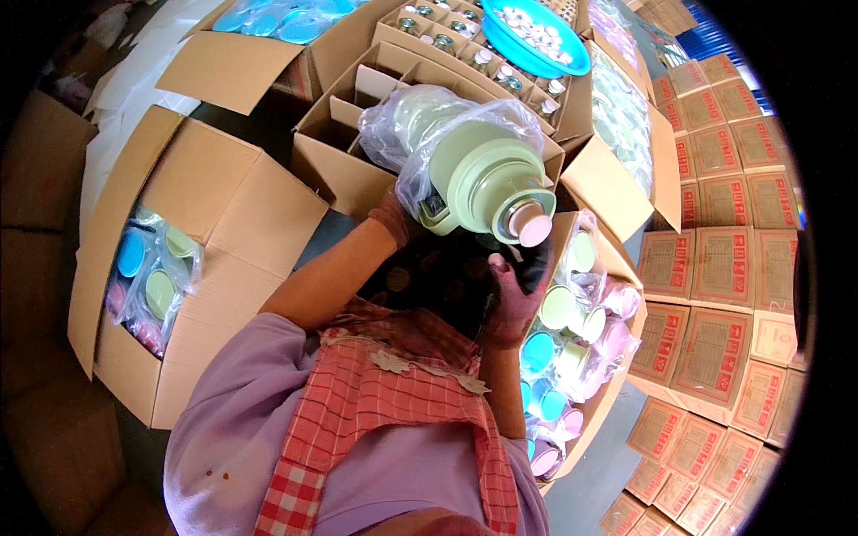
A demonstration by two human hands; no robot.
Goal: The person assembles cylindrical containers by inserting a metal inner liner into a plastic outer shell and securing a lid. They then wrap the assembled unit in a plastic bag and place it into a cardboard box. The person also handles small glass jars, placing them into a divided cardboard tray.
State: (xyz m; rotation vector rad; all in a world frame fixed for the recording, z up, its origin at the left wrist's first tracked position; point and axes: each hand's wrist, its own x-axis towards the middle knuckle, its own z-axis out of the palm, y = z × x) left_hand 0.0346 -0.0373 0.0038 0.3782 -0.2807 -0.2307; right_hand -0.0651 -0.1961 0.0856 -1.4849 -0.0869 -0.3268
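Observation:
A pale green thermos jug tilts toward me, partly wrapped in a clear plastic bag. A pinkish stopper sits in its metal-rimmed mouth. My left hand grips the jug from its left side, near the handle; the jug and bag hide most of its fingers. Just below the stopper is my right hand, apart from the jug, its thumb raised away from the shaded fingers and nothing visible in it. Under the jug stands a divided carton, some of its compartments in shadow.
Behind are a carton of glass inserts and a blue basin of stoppers. Open boxes of bagged coloured jugs stand left and right. Another box holds blue items. Stacked printed cartons line the right.

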